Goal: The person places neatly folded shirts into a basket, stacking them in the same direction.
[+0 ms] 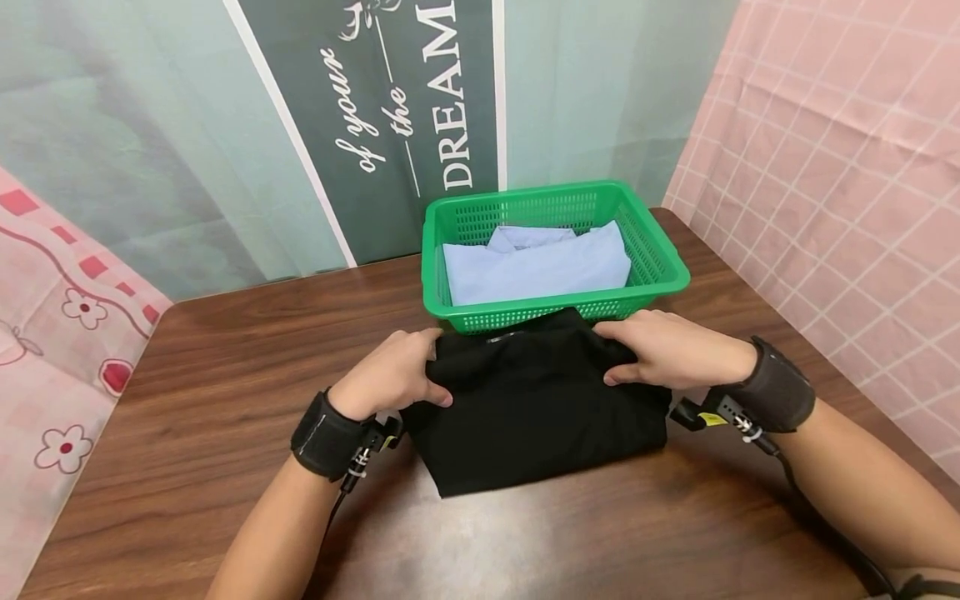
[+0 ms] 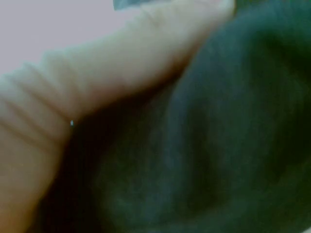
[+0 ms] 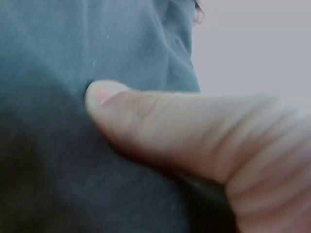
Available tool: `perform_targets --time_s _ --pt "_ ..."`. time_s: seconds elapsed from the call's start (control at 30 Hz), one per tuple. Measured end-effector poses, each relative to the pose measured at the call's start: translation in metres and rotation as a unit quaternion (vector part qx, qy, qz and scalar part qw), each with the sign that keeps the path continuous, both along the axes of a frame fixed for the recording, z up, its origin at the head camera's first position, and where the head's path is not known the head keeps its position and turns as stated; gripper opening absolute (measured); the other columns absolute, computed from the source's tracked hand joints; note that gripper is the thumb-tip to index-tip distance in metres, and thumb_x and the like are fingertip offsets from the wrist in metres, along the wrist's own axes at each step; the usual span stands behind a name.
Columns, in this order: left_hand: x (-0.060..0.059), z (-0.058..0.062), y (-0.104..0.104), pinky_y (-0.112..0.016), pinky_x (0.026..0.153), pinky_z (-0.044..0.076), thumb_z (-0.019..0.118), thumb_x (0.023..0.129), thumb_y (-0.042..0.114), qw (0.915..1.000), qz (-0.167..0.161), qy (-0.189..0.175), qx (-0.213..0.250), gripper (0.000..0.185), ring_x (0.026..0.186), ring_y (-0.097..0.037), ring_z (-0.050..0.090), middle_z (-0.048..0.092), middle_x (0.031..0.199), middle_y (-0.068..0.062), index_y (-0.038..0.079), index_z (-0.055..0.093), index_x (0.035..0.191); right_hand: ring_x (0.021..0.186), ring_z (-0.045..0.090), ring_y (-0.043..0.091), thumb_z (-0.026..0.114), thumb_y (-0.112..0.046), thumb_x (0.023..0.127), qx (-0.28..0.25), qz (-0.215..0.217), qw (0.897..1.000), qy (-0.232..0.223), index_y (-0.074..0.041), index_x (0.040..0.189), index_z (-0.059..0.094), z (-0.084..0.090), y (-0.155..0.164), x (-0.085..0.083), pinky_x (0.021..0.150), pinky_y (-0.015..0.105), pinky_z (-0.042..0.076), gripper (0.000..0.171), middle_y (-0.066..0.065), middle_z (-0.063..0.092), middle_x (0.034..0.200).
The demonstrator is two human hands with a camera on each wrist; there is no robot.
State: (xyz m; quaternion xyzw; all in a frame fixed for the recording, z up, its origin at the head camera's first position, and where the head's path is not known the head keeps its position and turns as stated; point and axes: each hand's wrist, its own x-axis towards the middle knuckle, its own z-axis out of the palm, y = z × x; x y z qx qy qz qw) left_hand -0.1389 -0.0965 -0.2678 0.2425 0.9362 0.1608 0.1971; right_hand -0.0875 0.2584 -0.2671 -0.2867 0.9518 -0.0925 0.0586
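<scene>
- Our left hand and right hand each pinch the folded black garment at its far corners.
- It lies on the bench, touching the green basket.

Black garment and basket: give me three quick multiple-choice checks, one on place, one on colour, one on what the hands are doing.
1. Where does the black garment lie?
A. Inside the basket
B. On the table just in front of the basket
C. On the floor

2. What colour is the basket?
A. Green
B. Blue
C. White

3. What are the two hands doing?
A. Both rest flat on the bare table
B. Only one touches the garment
C. Both grip the garment's far edge

Answers:
1 B: the garment sits folded on the wooden table, its far edge at the basket's front wall.
2 A: its mesh walls are green, with a folded light blue shirt inside.
3 C: the left hand and right hand each curl round the cloth, and each wrist view shows a thumb on dark fabric.
</scene>
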Motion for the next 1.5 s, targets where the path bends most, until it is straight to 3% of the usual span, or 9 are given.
perform_targets --time_s 0.23,0.47,0.63,0.77,0.83,0.97,1.23,1.33,1.5 --pt "0.002 0.0 -0.001 -0.044 0.099 0.055 0.089 0.087 0.019 0.9993 0.003 -0.01 0.035 0.077 0.128 -0.034 0.062 0.064 0.137 -0.02 0.003 0.046 0.149 0.087 0.06 0.014 0.087 -0.029 0.088 -0.011 -0.032 0.998 -0.044 -0.008 0.117 0.072 -0.002 -0.001 -0.004 0.075 0.036 0.053 0.039 -0.005 0.067 0.094" --pt "0.0 -0.001 -0.001 -0.04 0.091 0.056 0.089 0.087 0.019 0.9994 -0.024 0.002 0.024 0.059 0.111 -0.028 0.065 0.068 0.12 -0.015 0.001 0.059 0.134 0.12 0.066 0.031 0.087 -0.037 0.087 -0.016 -0.059 0.996 -0.071 0.002 0.141 0.061 -0.007 0.001 -0.005 0.096 0.053 0.057 0.072 0.015 0.069 0.133" --pt "0.0 -0.001 -0.001 -0.039 0.085 0.054 0.088 0.086 0.019 0.9984 -0.045 0.014 0.032 0.038 0.098 -0.024 0.063 0.07 0.11 -0.011 0.004 0.067 0.115 0.095 0.064 0.015 0.087 -0.036 0.088 -0.05 -0.061 0.99 -0.12 -0.001 0.152 0.045 -0.009 0.005 -0.01 0.085 0.037 0.055 0.084 0.006 0.07 0.115" --pt "0.003 -0.001 -0.004 -0.043 0.097 0.056 0.086 0.088 0.014 0.9954 -0.074 0.019 0.057 0.048 0.117 -0.029 0.066 0.071 0.127 -0.014 0.006 0.065 0.131 0.071 0.052 0.007 0.085 -0.034 0.09 -0.079 -0.046 0.984 -0.153 -0.006 0.148 0.043 -0.01 0.01 -0.012 0.066 0.026 0.048 0.076 -0.003 0.059 0.086" --pt "0.004 0.0 -0.005 -0.047 0.108 0.053 0.084 0.09 0.013 0.9938 -0.09 0.021 0.061 0.059 0.134 -0.032 0.061 0.065 0.143 -0.016 0.005 0.06 0.143 0.068 0.051 0.005 0.083 -0.033 0.093 -0.091 -0.025 0.982 -0.161 -0.007 0.144 0.045 -0.01 0.011 -0.012 0.063 0.024 0.046 0.069 -0.005 0.059 0.085" --pt "0.004 0.0 -0.009 -0.051 0.115 0.048 0.081 0.093 0.014 0.992 -0.112 0.017 0.055 0.065 0.145 -0.036 0.054 0.059 0.152 -0.018 0.004 0.054 0.151 0.085 0.058 0.005 0.079 -0.031 0.096 -0.09 0.022 0.984 -0.15 -0.01 0.14 0.048 -0.011 0.013 -0.012 0.074 0.025 0.051 0.058 -0.002 0.067 0.109" --pt "0.002 -0.001 -0.013 -0.048 0.104 0.054 0.08 0.094 0.013 0.9838 -0.153 0.043 0.083 0.036 0.127 -0.031 0.064 0.067 0.124 -0.008 0.01 0.06 0.124 0.128 0.065 0.022 0.076 -0.027 0.098 -0.077 0.054 0.99 -0.103 -0.004 0.149 0.052 -0.012 0.015 -0.009 0.101 0.04 0.056 0.061 0.008 0.064 0.144" --pt "0.003 0.0 -0.013 -0.043 0.096 0.054 0.08 0.094 0.012 0.9837 -0.149 0.051 0.087 0.029 0.114 -0.026 0.065 0.065 0.113 -0.006 0.011 0.059 0.115 0.125 0.066 0.021 0.076 -0.027 0.099 -0.081 0.063 0.991 -0.084 -0.003 0.148 0.056 -0.009 0.015 -0.008 0.099 0.04 0.057 0.058 0.007 0.067 0.14" --pt "0.007 0.004 -0.008 -0.038 0.087 0.053 0.08 0.094 0.012 0.991 -0.116 0.06 0.03 0.027 0.102 -0.023 0.062 0.065 0.106 -0.006 0.003 0.068 0.117 0.103 0.065 0.008 0.077 -0.028 0.098 -0.067 0.048 0.994 -0.075 -0.004 0.136 0.063 -0.005 0.012 -0.01 0.088 0.031 0.057 0.047 -0.005 0.07 0.115"
